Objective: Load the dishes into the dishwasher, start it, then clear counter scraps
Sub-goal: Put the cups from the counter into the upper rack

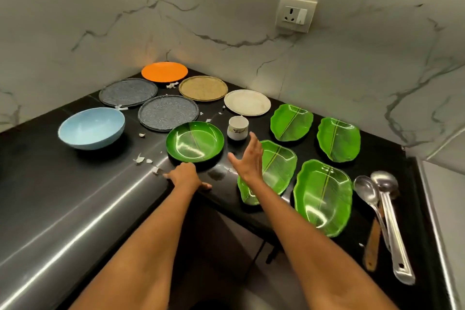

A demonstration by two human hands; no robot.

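Two bare forearms reach forward over the near edge of a glossy black stone counter (75,204). The left hand (185,176) rests palm-down on the counter's rounded edge, its grip flat and holding nothing, just in front of a round, glossy dark-green plate (195,141). The right hand (249,158) hovers in the air with its grip spread wide, empty, above the nearest of four bright green leaf-shaped plates (324,196), and close to a small white cup with a dark motif (237,128). At the far right lie long steel ladles (387,209) beside a wooden handle (372,244). Farther back sit a pale blue bowl (91,128), two speckled grey round plates (168,113), a cream plate (247,102), a woven tan plate (203,88) and an orange plate (164,72) in the corner. White scraps (139,159) are scattered between the dishes. No dishwasher is visible. Nothing appears loaded yet; the likely first step is lifting the round green plate or the cup. It would go best by sliding fingers under the rim, lifting level, and stacking matching plates to cut trips.
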